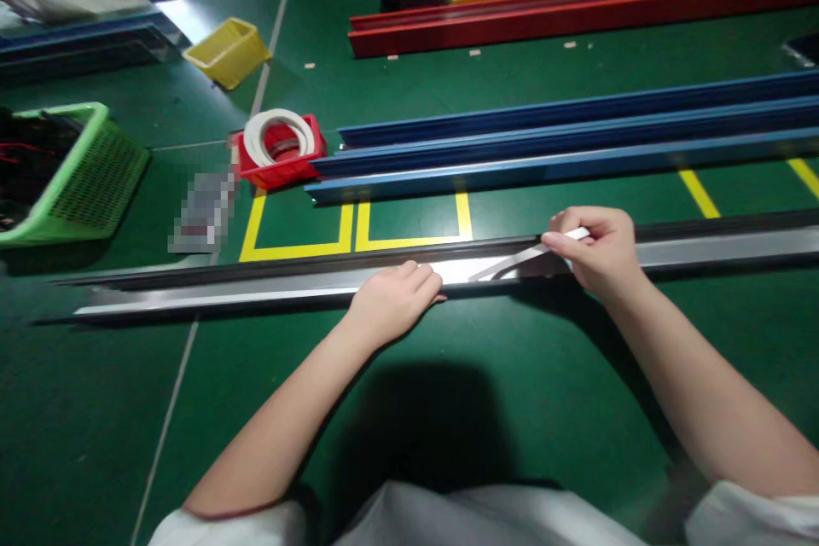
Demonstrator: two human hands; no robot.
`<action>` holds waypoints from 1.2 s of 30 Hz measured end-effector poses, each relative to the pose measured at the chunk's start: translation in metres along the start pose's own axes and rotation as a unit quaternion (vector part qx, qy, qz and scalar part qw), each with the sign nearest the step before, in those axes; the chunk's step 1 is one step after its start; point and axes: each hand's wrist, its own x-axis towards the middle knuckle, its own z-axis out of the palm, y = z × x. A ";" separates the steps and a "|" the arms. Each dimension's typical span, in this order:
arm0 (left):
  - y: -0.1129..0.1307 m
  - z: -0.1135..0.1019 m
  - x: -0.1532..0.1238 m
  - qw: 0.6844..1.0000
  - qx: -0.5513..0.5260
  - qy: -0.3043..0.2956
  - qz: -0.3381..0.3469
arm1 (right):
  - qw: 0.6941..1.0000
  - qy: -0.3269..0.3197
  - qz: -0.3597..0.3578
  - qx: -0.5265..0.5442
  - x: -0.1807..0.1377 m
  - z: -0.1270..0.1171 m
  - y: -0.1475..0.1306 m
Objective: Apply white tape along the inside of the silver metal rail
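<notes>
A long silver channel (256,290) with dark edges lies across the green table in front of me. My left hand (397,297) is closed over its near edge, left of the middle, fingers curled down onto it. Farther right, my right hand (598,247) pinches a white strip of tape (521,258) between thumb and fingers, just above the channel. The strip slants down to the left and meets the channel's silver face between my two hands. The fingertips of my left hand are partly hidden behind the channel.
Behind the channel are blue profiles (550,160) and a red bin (276,174) with a white tape roll (254,145). Red profiles (576,15) lie farther back. At left stand a yellow bin (231,60) and a filled green basket (95,179). Yellow tape (294,253) marks the table.
</notes>
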 end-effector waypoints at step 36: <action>-0.030 -0.030 -0.076 0.970 -0.195 -0.036 -0.140 | 0.980 -0.161 0.081 -0.084 -0.021 0.045 -0.037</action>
